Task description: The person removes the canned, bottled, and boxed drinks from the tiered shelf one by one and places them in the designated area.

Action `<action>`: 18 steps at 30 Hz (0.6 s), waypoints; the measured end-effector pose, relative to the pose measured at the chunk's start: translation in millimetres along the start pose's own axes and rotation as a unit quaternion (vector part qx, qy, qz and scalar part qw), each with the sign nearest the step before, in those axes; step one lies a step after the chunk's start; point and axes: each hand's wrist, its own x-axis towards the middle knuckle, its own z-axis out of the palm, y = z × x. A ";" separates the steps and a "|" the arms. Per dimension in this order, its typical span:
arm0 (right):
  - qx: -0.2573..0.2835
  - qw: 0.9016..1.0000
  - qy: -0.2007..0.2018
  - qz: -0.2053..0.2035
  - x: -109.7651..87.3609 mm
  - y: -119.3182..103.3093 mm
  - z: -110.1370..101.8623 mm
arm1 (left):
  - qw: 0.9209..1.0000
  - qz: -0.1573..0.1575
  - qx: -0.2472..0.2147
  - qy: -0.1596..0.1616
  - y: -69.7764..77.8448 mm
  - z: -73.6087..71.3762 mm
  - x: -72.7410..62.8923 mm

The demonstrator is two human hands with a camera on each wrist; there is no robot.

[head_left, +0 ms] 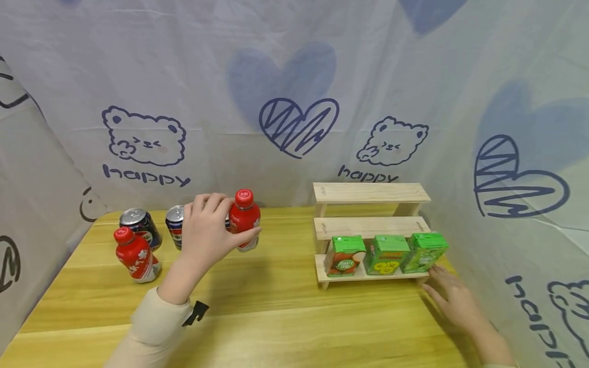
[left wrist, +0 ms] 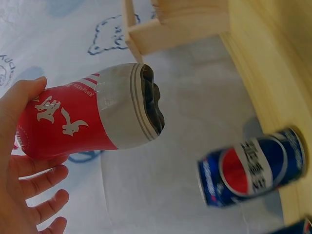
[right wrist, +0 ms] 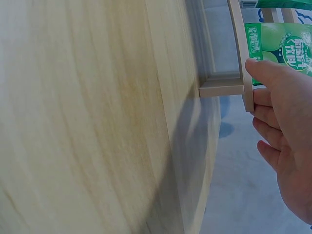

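In the head view my left hand (head_left: 207,225) holds a red plastic bottle (head_left: 244,217) around its upper part, thumb across the front. The left wrist view shows the bottle's underside lifted off the table, with the other fingers (left wrist: 46,180) spread below. My right hand (head_left: 453,296) is at the right front corner of a stepped wooden rack (head_left: 368,193). Thumb and fingertips hold the lower board's end, right beside a green juice box (right wrist: 285,46). Three green juice boxes, including one with a yellow flower picture (head_left: 386,255), stand in a row on the bottom step.
Another red bottle (head_left: 137,255) stands at the left, in front of a dark blue soda can (head_left: 138,225). A second can (head_left: 175,225) is partly behind my left hand. A Pepsi can (left wrist: 251,168) shows below the raised bottle. A printed curtain (head_left: 221,102) encloses the wooden table (head_left: 267,327).
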 end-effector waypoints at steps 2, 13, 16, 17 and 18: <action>-0.002 1.000 -0.002 -0.001 0.5 -0.6 -0.4 | 1.000 -0.004 0.005 -0.001 -6.5 -2.2 -5.3; -0.003 1.000 -0.005 0.000 0.8 -0.3 -1.3 | 0.999 -0.011 0.040 -0.013 -33.5 -7.4 -30.0; 0.000 1.000 -0.009 0.001 0.4 0.4 -0.2 | 0.999 -0.008 0.051 -0.016 -40.3 -6.4 -37.4; 0.000 1.000 -0.008 0.001 0.3 0.6 0.2 | 0.998 -0.007 0.054 -0.018 -42.7 -5.9 -39.8; 0.000 1.000 -0.007 0.001 0.0 0.9 0.6 | 0.998 -0.007 0.057 -0.020 -45.1 -5.3 -42.3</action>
